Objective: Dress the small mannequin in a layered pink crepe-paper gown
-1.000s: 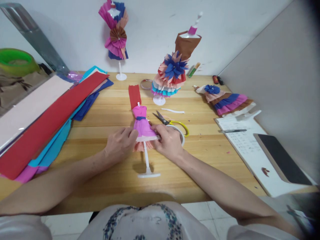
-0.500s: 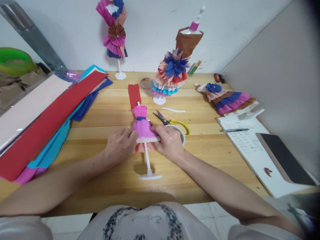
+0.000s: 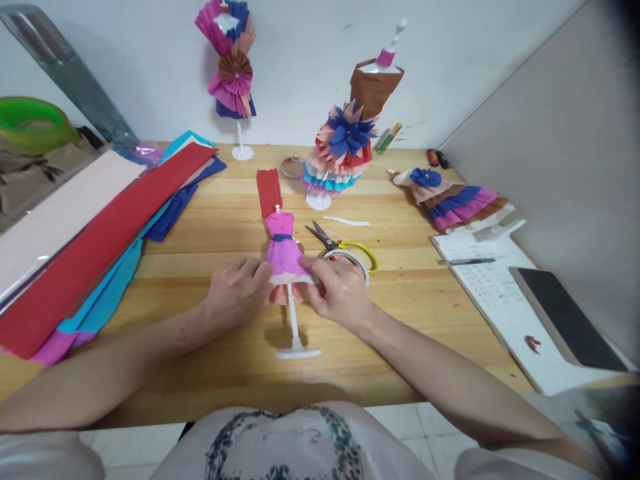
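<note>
The mini dress form (image 3: pixel 293 317) is at the centre of the worktop (image 3: pixel 220 227), apparently tipped back, its neck towards the top of the frame. Its pink bodice (image 3: pixel 281 225), navy belt (image 3: pixel 282 237) and purple skirt (image 3: pixel 286 257) look in place, with a white underlayer (image 3: pixel 287 279) below. The peach ruffle (image 3: pixel 283 295) beneath the hem seems the part left to settle. Three dressed forms, at upper left (image 3: pixel 235 83), upper centre (image 3: pixel 350 133) and right (image 3: pixel 465 200), look further along.

Both forearms reach in from the lower corners, wrists low. The right hand (image 3: pixel 343 290) appears to pinch the skirt's hem between thumb and index; the left hand (image 3: pixel 237 290) has its fingers curled together at the opposite edge, though whether they grip I cannot tell.
</note>
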A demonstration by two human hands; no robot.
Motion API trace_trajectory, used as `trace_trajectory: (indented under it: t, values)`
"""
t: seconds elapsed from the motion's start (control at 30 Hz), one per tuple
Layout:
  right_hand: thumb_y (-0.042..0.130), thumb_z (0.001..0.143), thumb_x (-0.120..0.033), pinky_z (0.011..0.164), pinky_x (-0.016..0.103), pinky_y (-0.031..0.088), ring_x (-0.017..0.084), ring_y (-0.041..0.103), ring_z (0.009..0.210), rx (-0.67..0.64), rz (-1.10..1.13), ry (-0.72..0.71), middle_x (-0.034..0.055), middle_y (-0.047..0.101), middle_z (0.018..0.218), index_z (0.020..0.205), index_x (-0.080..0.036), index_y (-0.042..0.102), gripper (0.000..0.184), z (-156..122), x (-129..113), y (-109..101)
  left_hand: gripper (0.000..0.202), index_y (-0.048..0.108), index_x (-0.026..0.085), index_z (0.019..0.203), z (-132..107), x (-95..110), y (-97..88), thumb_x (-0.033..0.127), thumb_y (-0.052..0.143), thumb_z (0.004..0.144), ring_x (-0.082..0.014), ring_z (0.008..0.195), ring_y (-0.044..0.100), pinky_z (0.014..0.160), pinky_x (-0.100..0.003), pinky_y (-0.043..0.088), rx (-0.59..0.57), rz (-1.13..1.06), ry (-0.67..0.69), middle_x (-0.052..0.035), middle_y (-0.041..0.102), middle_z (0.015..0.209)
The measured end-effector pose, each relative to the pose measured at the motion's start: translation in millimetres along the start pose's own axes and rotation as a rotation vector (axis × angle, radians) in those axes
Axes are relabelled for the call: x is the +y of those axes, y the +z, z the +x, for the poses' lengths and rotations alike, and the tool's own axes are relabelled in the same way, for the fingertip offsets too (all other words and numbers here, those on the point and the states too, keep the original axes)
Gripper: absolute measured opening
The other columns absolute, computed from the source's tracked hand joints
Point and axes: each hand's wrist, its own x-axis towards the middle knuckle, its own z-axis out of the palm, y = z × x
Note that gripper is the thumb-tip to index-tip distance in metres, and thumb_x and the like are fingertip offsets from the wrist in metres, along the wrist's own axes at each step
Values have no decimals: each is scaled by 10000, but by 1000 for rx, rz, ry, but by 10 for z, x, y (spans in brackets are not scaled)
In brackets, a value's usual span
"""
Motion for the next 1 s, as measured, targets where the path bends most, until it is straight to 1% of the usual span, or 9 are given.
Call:
trace_trajectory:
  t: [0.1,0.27,0.33,0.4,0.47,0.53,0.67,0.8,1.0]
  values:
    - [506,848,-255,578,268,428,140,570,533,36,106,16,20,647,613,943,-135,653,212,4,5,-31,195,539,185,632,6,3,-46,189,538,827,-143,525,510,496,-262,279,33,-32,-18,-3,552,556]
    - [508,878,-301,512,237,358,94,421,468,71,424,240,-39,476,512,723,-167,596,223,83,14,-216,299,479,183,589,64,-67,-197,319,543,847,-115,486,447,487,-251,256,67,-155,-135,12,500,522]
    - [510,882,-321,486,221,325,78,376,460,-102,618,274,-53,427,504,650,-173,552,278,127,-26,-330,302,467,183,594,131,-135,-301,336,550,840,-93,465,411,496,-241,260,79,-270,-264,38,466,507]
    - [504,887,-318,476,207,299,68,361,470,-430,764,230,-58,408,513,611,-173,521,312,153,-100,-421,316,440,184,568,215,-202,-414,326,550,828,-81,458,389,500,-235,269,101,-392,-398,54,422,489]
    - [503,885,-272,491,205,288,62,365,483,-656,737,234,-54,417,531,589,-169,501,313,150,-190,-459,353,404,187,538,291,-254,-499,331,527,836,-78,453,349,494,-233,271,118,-488,-503,59,372,474]
    - [524,873,-262,503,220,276,69,377,493,-754,635,280,-44,434,538,577,-167,499,312,124,-270,-433,389,376,189,511,340,-295,-519,347,502,844,-78,444,322,475,-239,250,109,-571,-588,58,343,455]
    - [532,855,-265,503,229,267,77,388,503,-777,634,339,-42,424,535,555,-179,466,319,70,-353,-274,410,393,188,483,357,-378,-353,367,485,839,-79,417,375,447,-234,246,17,-772,-699,45,399,427]
    - [592,794,-292,439,223,185,57,285,443,-835,734,493,-71,307,476,498,-190,359,391,49,-349,-144,383,448,177,466,354,-478,-155,327,521,810,-71,360,395,409,-205,271,-90,-1125,-895,40,436,386]
    - [655,740,-597,421,212,177,42,277,417,-721,1401,653,-78,379,472,589,-171,476,486,23,-188,-41,343,453,182,525,320,-591,-27,386,500,797,-74,337,417,360,-193,292,-39,-1384,-1092,30,478,425]
